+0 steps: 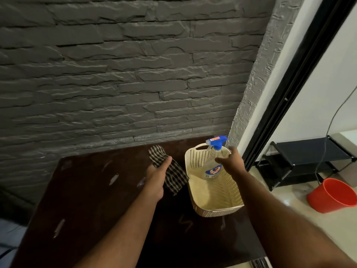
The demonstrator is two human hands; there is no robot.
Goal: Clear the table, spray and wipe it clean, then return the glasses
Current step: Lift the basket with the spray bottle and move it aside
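Currently the left hand [156, 182] clutches the checked cloth [170, 171]; the right hand [231, 161], grip spread, nears the spray bottle [213, 167], which may topple inside the basket [218, 198].

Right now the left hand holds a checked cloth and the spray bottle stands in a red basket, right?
Not quite: the head view shows the basket is cream, not red. The left hand does hold the checked cloth, and the spray bottle stands in that basket.
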